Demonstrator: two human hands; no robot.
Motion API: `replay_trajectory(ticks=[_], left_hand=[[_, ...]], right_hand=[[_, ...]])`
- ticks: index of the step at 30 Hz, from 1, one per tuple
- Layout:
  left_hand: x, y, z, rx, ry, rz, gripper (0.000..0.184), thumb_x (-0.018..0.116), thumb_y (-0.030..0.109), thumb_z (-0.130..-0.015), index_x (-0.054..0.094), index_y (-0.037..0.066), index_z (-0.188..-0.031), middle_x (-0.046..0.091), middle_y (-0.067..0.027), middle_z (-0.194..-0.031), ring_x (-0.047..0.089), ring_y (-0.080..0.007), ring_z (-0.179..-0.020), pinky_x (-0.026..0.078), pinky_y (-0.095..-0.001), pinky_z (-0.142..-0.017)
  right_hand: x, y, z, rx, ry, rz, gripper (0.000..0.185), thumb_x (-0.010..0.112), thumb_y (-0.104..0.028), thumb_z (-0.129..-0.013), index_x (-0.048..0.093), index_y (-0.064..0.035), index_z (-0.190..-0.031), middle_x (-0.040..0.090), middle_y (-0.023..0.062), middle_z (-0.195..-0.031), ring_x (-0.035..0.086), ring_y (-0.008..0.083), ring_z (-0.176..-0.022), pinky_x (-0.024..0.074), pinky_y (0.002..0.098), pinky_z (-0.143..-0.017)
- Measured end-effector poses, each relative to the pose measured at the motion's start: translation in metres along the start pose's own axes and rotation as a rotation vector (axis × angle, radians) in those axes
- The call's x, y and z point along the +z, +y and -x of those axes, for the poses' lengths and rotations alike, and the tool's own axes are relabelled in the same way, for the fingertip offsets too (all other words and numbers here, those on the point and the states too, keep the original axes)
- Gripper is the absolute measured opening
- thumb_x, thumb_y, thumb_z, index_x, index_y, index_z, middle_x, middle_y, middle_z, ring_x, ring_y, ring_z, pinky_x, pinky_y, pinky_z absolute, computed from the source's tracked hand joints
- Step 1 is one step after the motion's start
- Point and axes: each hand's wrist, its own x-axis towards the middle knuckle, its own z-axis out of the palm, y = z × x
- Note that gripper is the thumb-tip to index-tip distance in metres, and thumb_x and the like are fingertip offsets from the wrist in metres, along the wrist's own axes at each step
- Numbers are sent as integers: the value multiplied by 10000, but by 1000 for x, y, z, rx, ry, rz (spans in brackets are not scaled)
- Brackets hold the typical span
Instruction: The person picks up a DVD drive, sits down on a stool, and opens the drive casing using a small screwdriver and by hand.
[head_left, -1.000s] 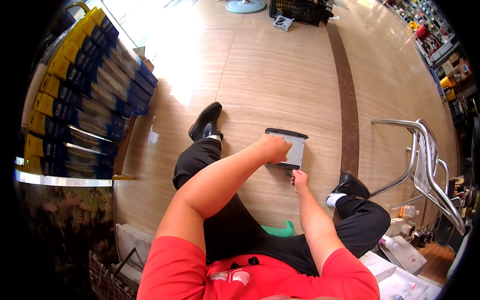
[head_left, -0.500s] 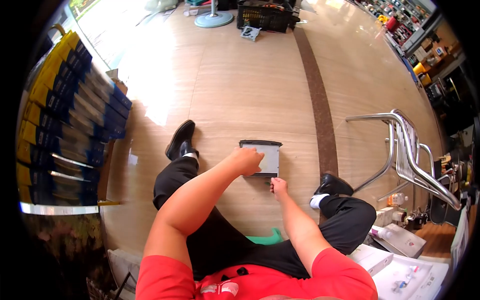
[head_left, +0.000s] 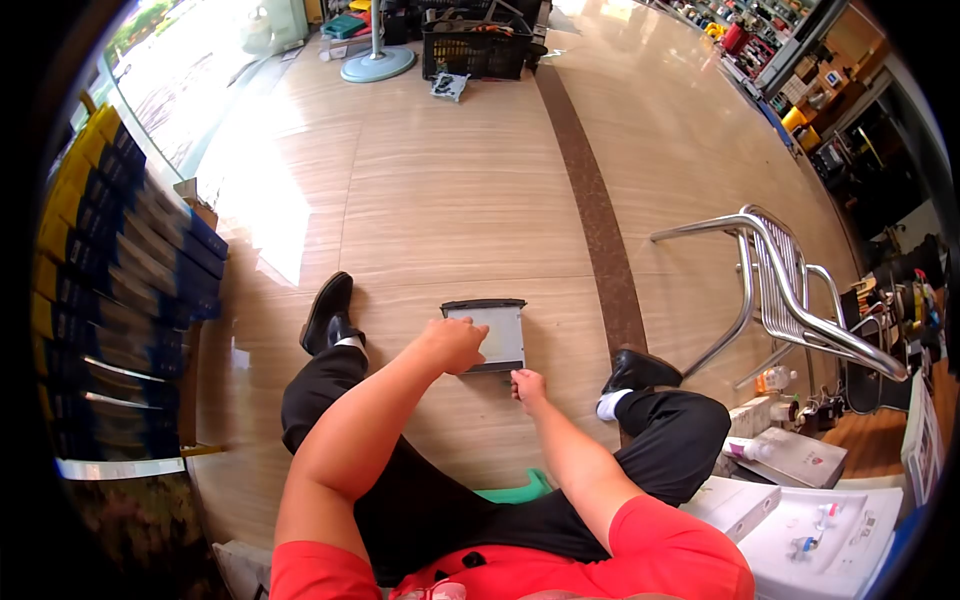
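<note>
A flat grey metal box (head_left: 506, 335) with a black strip along its far edge and a dark near edge is in front of me, between my feet. My left hand (head_left: 455, 345) grips its left side, with fingers reaching over the top face. My right hand (head_left: 528, 388) is close to the box's near right corner, its thumb and fingers pinched together. Whatever is in that pinch is too small to make out. Whether the box rests on the floor or is held just above it, I cannot tell.
A metal chair (head_left: 775, 285) stands on the right, with boxes and a white tray (head_left: 830, 530) nearer me. Blue and yellow packages (head_left: 120, 250) fill a rack on the left. Ahead are a black crate (head_left: 475, 50) and a round stand base (head_left: 378, 64). Something green (head_left: 515, 490) shows below me.
The view has shifted, so the floor and objects appear further left and slightly lower. Both hands keep nearly the same place relative to the box.
</note>
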Motion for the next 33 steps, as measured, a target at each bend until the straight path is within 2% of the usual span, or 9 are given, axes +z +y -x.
replay_trajectory(ticks=[2,6,13,19,24,27,29,33], left_hand=[[-2,1,1,-20,-36,4,562,637,363,-898,474,92,-1363,520,-206,-1356,562,-372,-1182,477,-452,-954],[-3,1,3,-24,-34,7,562,635,364,-900,472,98,-1367,502,-201,-1381,553,-368,-1198,471,-450,-967],[-6,3,4,-27,-53,3,548,631,363,-900,480,102,-1357,529,-183,-1345,560,-361,-1187,472,-453,-961],[-2,2,1,-19,-41,-2,540,631,360,-896,487,95,-1345,537,-184,-1332,563,-360,-1180,475,-454,-953],[-1,0,1,0,-36,-14,533,634,357,-894,493,87,-1332,551,-190,-1305,568,-364,-1166,480,-456,-940],[6,-3,-1,20,-15,-14,520,630,360,-897,502,81,-1316,569,-196,-1271,570,-368,-1158,482,-459,-931],[18,-9,-8,31,68,-25,482,654,378,-878,541,108,-1261,599,-159,-1205,611,-347,-1097,491,-489,-880],[15,-6,-4,44,96,-23,500,651,377,-881,533,111,-1287,600,-163,-1206,615,-343,-1086,491,-478,-875]], right_hand=[[1,0,2,-10,12,3,140,644,-158,-918,576,-83,-822,525,-8,-647,484,92,-510,405,247,-420],[3,-4,4,-19,38,56,130,649,-157,-914,588,-77,-832,531,-7,-641,483,95,-504,407,251,-420],[6,-8,8,-15,78,99,144,659,-157,-907,589,-76,-810,537,-4,-646,482,97,-501,405,252,-416],[5,-5,7,-1,38,2,152,643,-147,-914,580,-74,-797,531,-4,-646,481,97,-502,404,249,-417],[4,-3,3,-19,46,85,150,644,-147,-913,575,-76,-801,534,1,-654,485,96,-507,407,253,-420],[7,-4,4,-20,82,120,138,657,-154,-906,586,-73,-820,540,3,-661,491,97,-513,412,254,-422],[7,-3,2,-36,106,118,134,663,-158,-902,593,-71,-829,543,3,-664,495,98,-515,414,254,-423],[5,-4,2,2,90,105,123,667,-164,-900,609,-67,-852,551,3,-673,505,100,-521,415,256,-424]])
